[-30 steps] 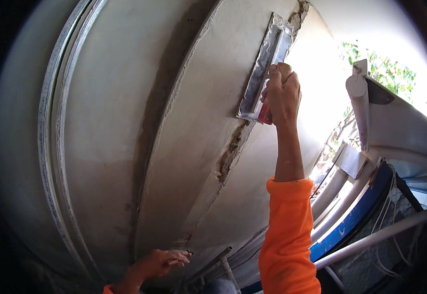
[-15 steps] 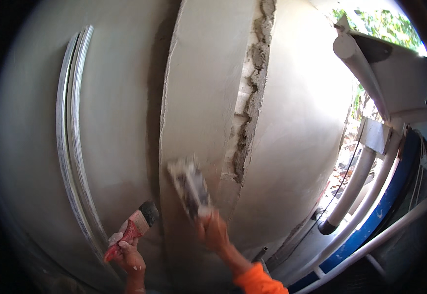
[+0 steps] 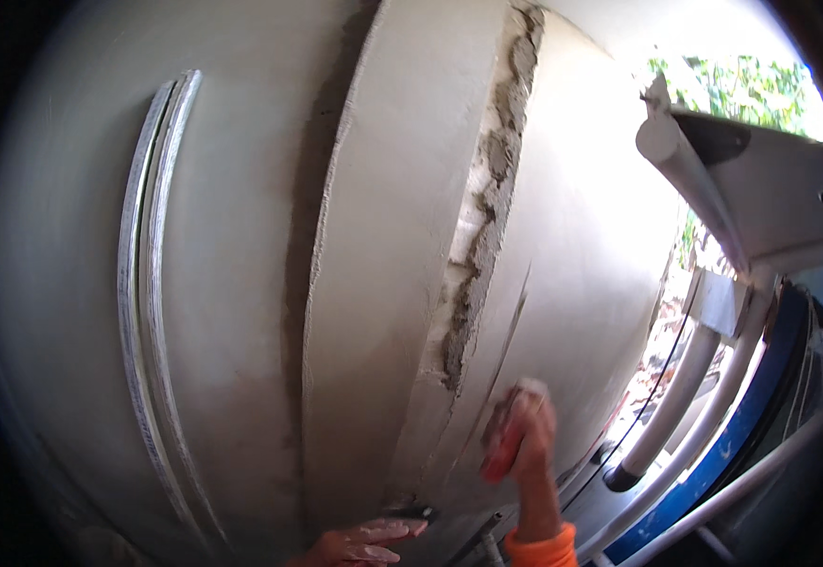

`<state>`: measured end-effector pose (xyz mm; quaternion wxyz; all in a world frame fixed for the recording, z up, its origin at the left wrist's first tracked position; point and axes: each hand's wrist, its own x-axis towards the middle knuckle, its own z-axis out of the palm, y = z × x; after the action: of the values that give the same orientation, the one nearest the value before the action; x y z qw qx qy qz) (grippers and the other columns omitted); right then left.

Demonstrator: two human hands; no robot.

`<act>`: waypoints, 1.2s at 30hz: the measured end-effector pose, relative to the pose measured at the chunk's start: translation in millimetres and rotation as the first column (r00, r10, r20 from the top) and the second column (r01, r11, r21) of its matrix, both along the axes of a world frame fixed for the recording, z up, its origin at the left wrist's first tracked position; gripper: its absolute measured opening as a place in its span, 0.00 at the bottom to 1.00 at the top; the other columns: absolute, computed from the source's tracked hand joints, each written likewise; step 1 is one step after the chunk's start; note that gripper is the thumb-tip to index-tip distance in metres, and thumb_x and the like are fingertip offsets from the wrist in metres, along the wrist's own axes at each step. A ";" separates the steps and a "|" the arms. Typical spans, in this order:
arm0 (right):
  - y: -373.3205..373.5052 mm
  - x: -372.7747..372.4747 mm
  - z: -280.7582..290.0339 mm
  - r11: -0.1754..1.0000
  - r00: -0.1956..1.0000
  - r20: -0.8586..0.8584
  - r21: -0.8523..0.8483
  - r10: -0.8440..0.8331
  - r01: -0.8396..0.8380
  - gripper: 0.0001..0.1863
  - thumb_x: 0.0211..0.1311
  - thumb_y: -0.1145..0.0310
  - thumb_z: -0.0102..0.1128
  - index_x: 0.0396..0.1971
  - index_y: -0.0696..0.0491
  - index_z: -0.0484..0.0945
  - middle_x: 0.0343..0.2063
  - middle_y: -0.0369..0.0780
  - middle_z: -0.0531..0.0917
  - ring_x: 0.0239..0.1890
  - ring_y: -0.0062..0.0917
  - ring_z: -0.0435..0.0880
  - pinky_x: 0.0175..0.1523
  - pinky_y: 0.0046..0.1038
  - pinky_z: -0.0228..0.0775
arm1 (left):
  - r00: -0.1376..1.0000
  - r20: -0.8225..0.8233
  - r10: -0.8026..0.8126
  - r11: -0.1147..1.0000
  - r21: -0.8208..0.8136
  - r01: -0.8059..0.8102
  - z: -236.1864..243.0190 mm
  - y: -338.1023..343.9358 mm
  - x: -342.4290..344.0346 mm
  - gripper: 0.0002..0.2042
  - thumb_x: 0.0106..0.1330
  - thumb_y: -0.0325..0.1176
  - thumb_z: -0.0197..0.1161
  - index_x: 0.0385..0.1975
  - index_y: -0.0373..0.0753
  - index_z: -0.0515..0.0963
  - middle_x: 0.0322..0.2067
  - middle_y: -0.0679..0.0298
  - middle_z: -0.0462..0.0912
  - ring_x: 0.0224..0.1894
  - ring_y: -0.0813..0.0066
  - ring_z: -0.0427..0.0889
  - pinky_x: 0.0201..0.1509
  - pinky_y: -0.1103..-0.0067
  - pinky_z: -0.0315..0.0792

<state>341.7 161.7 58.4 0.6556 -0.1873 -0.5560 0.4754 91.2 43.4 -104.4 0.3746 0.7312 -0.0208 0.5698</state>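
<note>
My right hand [image 3: 530, 435], blurred and below an orange cuff, is closed around a red-handled paintbrush [image 3: 500, 455] close to the right wall face. The brush's bristles are hidden or smeared. At the lower edge my left hand [image 3: 364, 546], dusted white, has its fingers reaching right, against a small dark thing [image 3: 413, 513]; most of that is out of sight, and I cannot tell its kind. Before me stands a smooth grey plastered column [image 3: 383, 227]. Along its right side runs a rough strip of broken mortar [image 3: 497, 208]. A thin dark line [image 3: 515, 326] shows on the wall above my right hand.
Two long pale metal strips [image 3: 154, 265] stand against the left wall. On the right are pale pipes [image 3: 676, 406], a blue curved beam [image 3: 714, 463] and a slanting rail [image 3: 742, 482]. Foliage [image 3: 737, 90] shows through the opening at upper right.
The red brush has gone from my left hand to my right. The trowel my right hand held no longer shows clearly. My left hand dropped rightward; my right moved right. The view shifted.
</note>
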 end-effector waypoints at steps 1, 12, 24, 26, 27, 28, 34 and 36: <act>8.9 -3.9 39.3 0.992 0.994 0.033 0.076 -0.106 0.104 0.17 0.77 0.58 0.55 0.53 0.55 0.73 0.26 0.36 0.77 0.21 0.22 0.77 0.26 0.26 0.73 | 0.990 -0.100 0.096 0.995 -0.029 -0.100 -8.1 -1.2 -1.6 0.14 0.75 0.20 0.60 0.57 0.39 0.83 0.69 0.50 0.75 0.72 0.46 0.72 0.74 0.53 0.66; 52.0 -106.3 409.0 0.430 0.518 0.111 0.715 -0.848 0.551 0.23 0.77 0.50 0.50 0.44 0.57 0.81 0.27 0.45 0.85 0.26 0.30 0.87 0.35 0.37 0.81 | 0.947 -0.259 -0.188 0.795 -0.607 -0.008 -75.3 24.9 -13.6 0.12 0.75 0.19 0.59 0.51 0.38 0.86 0.61 0.56 0.83 0.69 0.62 0.75 0.74 0.68 0.67; 73.0 -133.5 496.1 0.523 0.624 0.131 0.689 -0.770 0.502 0.20 0.75 0.53 0.55 0.49 0.56 0.79 0.29 0.42 0.81 0.26 0.27 0.82 0.32 0.34 0.79 | 0.935 -0.183 -0.303 0.739 -0.665 0.109 -95.0 28.6 -36.5 0.13 0.80 0.30 0.57 0.59 0.39 0.82 0.68 0.57 0.74 0.74 0.65 0.68 0.75 0.68 0.66; 67.5 -137.4 493.3 0.579 0.670 0.155 0.662 -0.726 0.476 0.22 0.74 0.52 0.56 0.49 0.59 0.79 0.30 0.43 0.81 0.26 0.27 0.82 0.32 0.34 0.79 | 0.970 -0.145 -0.193 0.857 -0.507 0.095 -103.0 29.2 -42.4 0.15 0.80 0.35 0.59 0.61 0.39 0.80 0.67 0.57 0.74 0.72 0.64 0.70 0.74 0.67 0.67; 66.1 -138.9 491.0 0.578 0.678 0.146 0.668 -0.720 0.470 0.22 0.74 0.52 0.56 0.47 0.59 0.79 0.29 0.43 0.81 0.26 0.27 0.82 0.32 0.34 0.79 | 0.983 -0.119 -0.141 0.904 -0.421 0.078 -106.4 28.9 -45.4 0.16 0.81 0.37 0.60 0.62 0.39 0.79 0.67 0.57 0.74 0.71 0.64 0.72 0.74 0.66 0.67; 65.8 -140.7 487.9 0.573 0.692 0.132 0.679 -0.710 0.459 0.22 0.74 0.51 0.56 0.45 0.59 0.79 0.28 0.43 0.81 0.25 0.27 0.81 0.32 0.34 0.78 | 0.984 -0.124 -0.125 0.906 -0.418 0.063 -109.2 29.1 -47.8 0.17 0.80 0.39 0.61 0.62 0.39 0.79 0.66 0.57 0.75 0.71 0.64 0.72 0.74 0.66 0.67; 73.1 -157.1 421.3 0.466 0.632 0.102 0.766 -0.768 0.443 0.23 0.76 0.49 0.55 0.38 0.58 0.79 0.22 0.39 0.79 0.20 0.25 0.78 0.27 0.33 0.76 | 0.962 -0.217 -0.168 0.881 -0.470 0.048 -117.8 39.1 -47.2 0.18 0.77 0.40 0.65 0.61 0.39 0.80 0.62 0.58 0.79 0.71 0.65 0.72 0.74 0.66 0.68; 68.6 -164.5 379.0 0.509 0.634 0.156 0.750 -0.757 0.422 0.21 0.78 0.51 0.55 0.43 0.57 0.79 0.22 0.38 0.79 0.20 0.23 0.79 0.26 0.33 0.76 | 0.943 -0.289 -0.164 0.864 -0.504 -0.004 -116.8 41.3 -45.2 0.17 0.76 0.37 0.66 0.60 0.38 0.81 0.63 0.59 0.79 0.72 0.65 0.72 0.73 0.67 0.69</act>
<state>177.2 230.2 437.4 0.6461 -0.2393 -0.7210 -0.0734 46.1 84.7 -221.2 0.5722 0.6912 0.1573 0.4124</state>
